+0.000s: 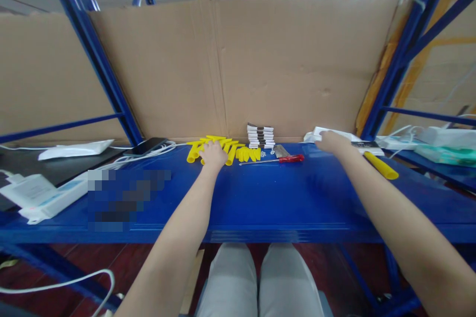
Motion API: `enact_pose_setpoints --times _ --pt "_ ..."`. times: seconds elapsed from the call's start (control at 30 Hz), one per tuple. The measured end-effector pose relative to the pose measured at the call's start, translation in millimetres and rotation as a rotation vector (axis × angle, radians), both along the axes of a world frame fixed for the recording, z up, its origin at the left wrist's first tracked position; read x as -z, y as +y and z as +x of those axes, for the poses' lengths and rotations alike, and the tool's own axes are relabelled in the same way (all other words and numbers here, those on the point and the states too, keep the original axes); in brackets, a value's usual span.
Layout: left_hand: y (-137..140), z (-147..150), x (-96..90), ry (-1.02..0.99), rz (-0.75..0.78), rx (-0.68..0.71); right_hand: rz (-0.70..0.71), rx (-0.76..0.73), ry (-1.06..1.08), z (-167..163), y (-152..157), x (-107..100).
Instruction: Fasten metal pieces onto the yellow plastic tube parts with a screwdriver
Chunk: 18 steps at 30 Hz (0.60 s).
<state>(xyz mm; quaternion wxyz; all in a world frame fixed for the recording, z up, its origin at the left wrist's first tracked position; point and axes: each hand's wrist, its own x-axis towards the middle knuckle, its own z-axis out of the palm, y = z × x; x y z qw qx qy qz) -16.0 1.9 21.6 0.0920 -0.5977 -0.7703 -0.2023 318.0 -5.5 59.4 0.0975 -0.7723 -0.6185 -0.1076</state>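
My left hand (214,154) lies over a pile of yellow plastic tubes (231,153) with tapered ends, its fingers apart and touching them. At the right, my right hand (330,141) has its fingers closed at the edge of a white packet (313,135); the hand partly hides it. Between the hands are several small yellow pointed pieces (248,154), a stack of white and dark-banded bundles (260,136), and a small clear bag (281,151). Before them lies a screwdriver (292,158) with a red handle.
A single yellow tube (381,165) lies beside my right forearm. At the left are a white power strip (67,198), cables and a black phone-like object (149,146). A cardboard panel (278,59) backs the blue table (260,203), between blue metal posts (106,77).
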Motion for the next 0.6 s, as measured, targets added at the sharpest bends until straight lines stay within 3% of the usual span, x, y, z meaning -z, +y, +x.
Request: enact_pose_setpoints --times 0.2,0.37,0.6 --pt "8.8 -7.7 5.9 -0.015 -0.002 -0.026 0.106 -0.090 0.017 -44.7 -8.0 25.4" --pt "12.1 -12.5 10.7 -0.027 0.024 -0.008 0.064 -0.171 0.003 -50.4 -12.6 39.2" --pt "14.4 -14.2 12.7 -0.073 0.038 0.020 0.064 -0.189 0.047 -51.6 -14.2 39.7"
